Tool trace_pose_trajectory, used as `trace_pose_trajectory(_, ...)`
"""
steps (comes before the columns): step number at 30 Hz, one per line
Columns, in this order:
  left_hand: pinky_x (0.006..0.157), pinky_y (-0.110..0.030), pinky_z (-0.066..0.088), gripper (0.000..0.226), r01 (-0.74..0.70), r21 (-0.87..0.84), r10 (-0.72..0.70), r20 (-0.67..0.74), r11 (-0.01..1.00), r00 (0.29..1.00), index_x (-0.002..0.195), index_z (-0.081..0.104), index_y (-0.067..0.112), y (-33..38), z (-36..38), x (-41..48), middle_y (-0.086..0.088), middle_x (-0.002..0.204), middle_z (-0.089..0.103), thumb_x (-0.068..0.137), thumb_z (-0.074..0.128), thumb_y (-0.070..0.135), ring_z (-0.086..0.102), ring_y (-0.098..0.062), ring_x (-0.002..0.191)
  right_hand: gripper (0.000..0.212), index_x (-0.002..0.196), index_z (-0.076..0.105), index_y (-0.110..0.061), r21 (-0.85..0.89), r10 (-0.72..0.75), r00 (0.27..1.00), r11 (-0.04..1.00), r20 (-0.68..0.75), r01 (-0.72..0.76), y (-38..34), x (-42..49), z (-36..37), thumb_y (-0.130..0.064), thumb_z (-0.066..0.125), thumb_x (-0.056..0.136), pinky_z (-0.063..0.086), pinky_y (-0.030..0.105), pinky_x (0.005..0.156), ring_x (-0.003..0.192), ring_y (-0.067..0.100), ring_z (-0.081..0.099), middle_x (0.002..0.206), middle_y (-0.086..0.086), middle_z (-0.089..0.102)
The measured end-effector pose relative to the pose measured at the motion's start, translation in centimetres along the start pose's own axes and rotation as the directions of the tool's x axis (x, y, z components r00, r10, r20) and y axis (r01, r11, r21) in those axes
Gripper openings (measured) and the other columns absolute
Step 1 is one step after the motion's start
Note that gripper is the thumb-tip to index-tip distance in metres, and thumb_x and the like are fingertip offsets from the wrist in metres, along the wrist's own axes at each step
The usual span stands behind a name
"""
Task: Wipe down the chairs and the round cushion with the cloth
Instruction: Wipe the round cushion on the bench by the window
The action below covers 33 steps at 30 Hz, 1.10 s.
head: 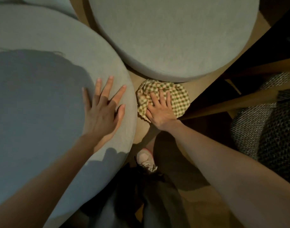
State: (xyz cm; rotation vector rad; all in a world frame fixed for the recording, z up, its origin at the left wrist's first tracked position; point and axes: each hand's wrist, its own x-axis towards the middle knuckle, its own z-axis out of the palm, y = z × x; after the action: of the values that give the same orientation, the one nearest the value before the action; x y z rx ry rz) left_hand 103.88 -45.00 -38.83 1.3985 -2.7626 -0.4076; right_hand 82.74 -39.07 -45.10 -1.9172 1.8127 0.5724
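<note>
Cloth [178, 99] pressed under flat, unclenched right hand [160, 111] against six o'clock rim of far cushion [173, 38], left hand [103, 111] splayed flat on near cushion [42, 38] at nine o'clock: keep palm firm, sweep along rim toward three o'clock.

Right hand [160, 111] hides part of the cloth [180, 102].
</note>
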Motion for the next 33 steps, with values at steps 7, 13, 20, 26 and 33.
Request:
trace_pose_trajectory(7, 0.116, -0.055, 0.004, 0.050, 0.102, -0.075, -0.106, -0.062, 0.992, 0.992, 0.146, 0.036, 0.025, 1.4, 0.7, -4.1, -0.009, 0.158, 0.019, 0.097, 0.035, 0.034, 0.012, -0.030, 0.146, 0.054, 0.136, -0.032, -0.043, 0.017, -0.104, 0.991, 0.995, 0.078, 0.103, -1.6, -5.2, 2.9, -0.051, 0.006, 0.099, -0.030, 0.061, 0.098, 0.139, 0.041, -0.028, 0.158, 0.006, -0.018)
trace_pose_trajectory(13, 0.115, -0.056, 0.011, 0.048, 0.188, -0.117, -0.197, -0.067, 0.975, 0.978, 0.144, 0.041, 0.021, 1.9, 0.1, -10.3, -0.013, 0.155, 0.027, 0.098, 0.032, 0.031, 0.020, -0.036, 0.143, 0.059, 0.152, -0.006, -0.018, -0.063, -0.122, 0.988, 0.990, 0.098, 0.129, -5.9, -8.2, 5.4, -0.043, 0.007, 0.100, -0.027, 0.061, 0.103, 0.139, 0.041, -0.027, 0.159, 0.011, -0.013)
trace_pose_trajectory(20, 0.117, -0.054, 0.009, 0.049, 0.196, -0.100, -0.197, -0.003, 0.975, 0.980, 0.148, 0.029, 0.019, -0.1, -0.3, -19.4, -0.015, 0.156, 0.021, 0.101, 0.026, 0.033, 0.015, -0.033, 0.145, 0.059, 0.151, 0.001, -0.008, -0.122, -0.172, 0.982, 0.976, 0.080, 0.181, -8.6, -11.1, 6.7, -0.037, 0.016, 0.102, -0.018, 0.056, 0.112, 0.142, 0.042, -0.018, 0.158, 0.019, -0.009)
trace_pose_trajectory(26, 0.118, -0.053, 0.004, 0.050, 0.285, -0.141, -0.287, 0.005, 0.948, 0.958, 0.149, 0.028, 0.022, -1.1, 0.1, -25.3, -0.011, 0.158, 0.017, 0.100, 0.025, 0.031, 0.011, -0.032, 0.146, 0.058, 0.151, -0.005, -0.010, -0.093, -0.162, 0.985, 0.982, 0.054, 0.166, -12.0, -14.0, 7.9, -0.033, 0.018, 0.103, -0.009, 0.048, 0.118, 0.144, 0.038, -0.015, 0.158, 0.019, -0.010)
trace_pose_trajectory(33, 0.118, -0.052, 0.008, 0.050, 0.413, -0.236, -0.429, -0.020, 0.880, 0.903, 0.150, 0.027, 0.023, -1.7, 0.4, -31.9, -0.008, 0.159, 0.014, 0.102, 0.037, 0.015, 0.008, -0.031, 0.147, 0.056, 0.152, 0.000, -0.006, 0.108, -0.180, 0.982, 0.979, 0.050, 0.174, -17.6, -17.2, 9.4, -0.025, 0.023, 0.104, 0.000, 0.039, 0.120, 0.146, 0.032, -0.008, 0.158, 0.020, -0.009)
